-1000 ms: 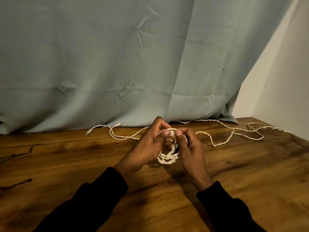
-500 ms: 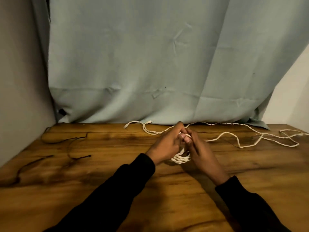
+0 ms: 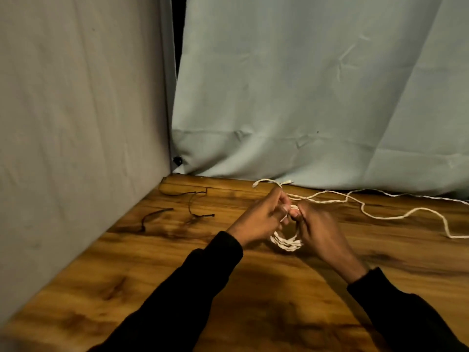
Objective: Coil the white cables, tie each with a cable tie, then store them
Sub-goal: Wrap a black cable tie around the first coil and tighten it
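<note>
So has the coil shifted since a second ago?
Yes: the coil has moved left, from right of the cable end by the curtain to directly in front of it.

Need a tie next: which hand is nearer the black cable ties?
Left. The left hand is just right of the black cable ties; the right hand lies farther right, beyond the coil.
</note>
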